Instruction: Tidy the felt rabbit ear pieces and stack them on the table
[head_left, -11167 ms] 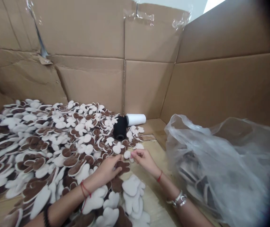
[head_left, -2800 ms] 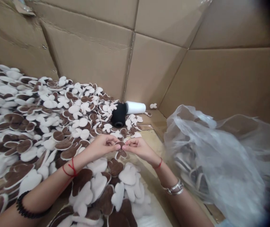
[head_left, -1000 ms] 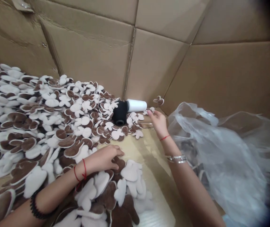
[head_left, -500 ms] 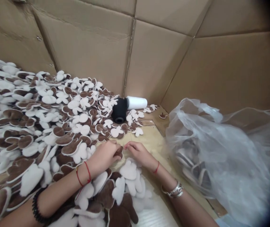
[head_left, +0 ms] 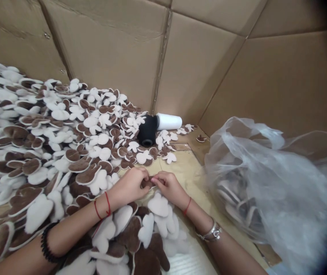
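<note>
Between my two hands is a small brown plush piece (head_left: pixel 149 183) with a pale edge, mostly covered by fingers. My left hand (head_left: pixel 129 185) is closed on its left side. My right hand (head_left: pixel 171 188) pinches its right side with thumb and forefinger. Close below both hands lies a small stack of white plush cutouts (head_left: pixel 161 214). A large heap of brown and white plush cutouts (head_left: pixel 57 145), many with rounded ear-like lobes, spreads to the left and under my left forearm.
Cardboard walls (head_left: pixel 203 65) enclose the back and right. A black thread cone (head_left: pixel 148 131) and a white thread cone (head_left: pixel 169 122) lie beside the heap. On the right, a clear plastic bag (head_left: pixel 284 183) holds more pieces on the yellowish work surface (head_left: pixel 186 172).
My right hand has moved left onto the brown plush piece, closing the small gap between the hands. The view has shifted slightly, and the left hand stays on the piece.
</note>
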A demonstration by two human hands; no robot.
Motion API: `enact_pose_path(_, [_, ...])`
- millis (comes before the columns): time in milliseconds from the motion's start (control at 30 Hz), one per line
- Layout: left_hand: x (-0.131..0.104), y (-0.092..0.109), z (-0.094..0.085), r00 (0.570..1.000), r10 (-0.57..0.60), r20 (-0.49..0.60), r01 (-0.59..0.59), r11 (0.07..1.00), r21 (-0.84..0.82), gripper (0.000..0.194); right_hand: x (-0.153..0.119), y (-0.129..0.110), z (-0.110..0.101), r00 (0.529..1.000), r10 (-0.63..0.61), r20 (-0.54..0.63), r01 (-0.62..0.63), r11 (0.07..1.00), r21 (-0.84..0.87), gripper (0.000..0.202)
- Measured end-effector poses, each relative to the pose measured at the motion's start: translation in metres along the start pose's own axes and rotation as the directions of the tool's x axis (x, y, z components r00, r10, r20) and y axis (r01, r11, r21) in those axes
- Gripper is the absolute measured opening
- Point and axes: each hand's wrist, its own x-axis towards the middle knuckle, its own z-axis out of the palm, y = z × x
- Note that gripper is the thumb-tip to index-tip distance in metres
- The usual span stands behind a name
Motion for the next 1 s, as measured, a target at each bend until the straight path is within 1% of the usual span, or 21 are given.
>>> enact_pose_path(100, [-0.002,0.003,0.002,0.998,-0.05,0.035,0.048,0.996,0.074,0.01,0.0,0.001,0.003,1.0,-0.016,-0.009,0.015,0.998,-0.066,0.023])
enact_pose_path(200, [-0.003,0.007,0.002,0.992,-0.086,0.087,0.072,0.985,0.157,0.013,0.0,0.004,0.006,1.0,0.017,-0.016,-0.018,0.997,-0.08,0.023])
enact_pose_path(267, [-0.003,0.01,0.002,0.991,-0.09,0.1,0.068,0.976,0.205,0.016,0.0,0.006,0.008,0.997,0.071,-0.022,-0.071,0.997,-0.01,0.022])
enact_pose_path(367, [-0.001,0.011,0.002,0.991,-0.1,0.093,0.07,0.957,0.283,0.021,-0.001,0.007,0.008,0.979,0.19,-0.072,-0.179,0.973,0.143,0.022])
enact_pose_path(433, [0.0,0.007,0.001,0.992,-0.104,0.072,0.08,0.957,0.28,0.02,-0.002,0.005,0.008,0.963,0.246,-0.108,-0.22,0.953,0.21,0.023])
enact_pose_path(600, [0.001,-0.004,0.002,0.994,-0.109,-0.01,0.109,0.981,0.163,0.013,-0.002,-0.002,0.009,0.942,0.294,-0.162,-0.242,0.929,0.28,0.025])
enact_pose_path(700, [0.002,-0.005,0.002,0.985,-0.167,-0.033,0.169,0.98,0.103,0.013,-0.002,-0.006,0.011,0.937,0.304,-0.17,-0.242,0.921,0.306,0.025])
enact_pose_path(833, [0.003,0.001,0.002,0.963,-0.25,-0.1,0.257,0.965,0.055,0.011,-0.003,-0.012,0.015,0.939,0.285,-0.191,-0.21,0.918,0.336,0.022])
enact_pose_path(900, [0.002,0.004,0.004,0.947,-0.292,-0.137,0.287,0.956,-0.051,0.011,-0.003,-0.016,0.016,0.937,0.271,-0.219,-0.185,0.92,0.345,0.022])
enact_pose_path(1000, [0.002,0.002,0.009,0.908,-0.381,-0.174,0.318,0.897,-0.306,0.01,-0.005,-0.023,0.017,0.914,0.277,-0.295,-0.167,0.922,0.35,0.022])
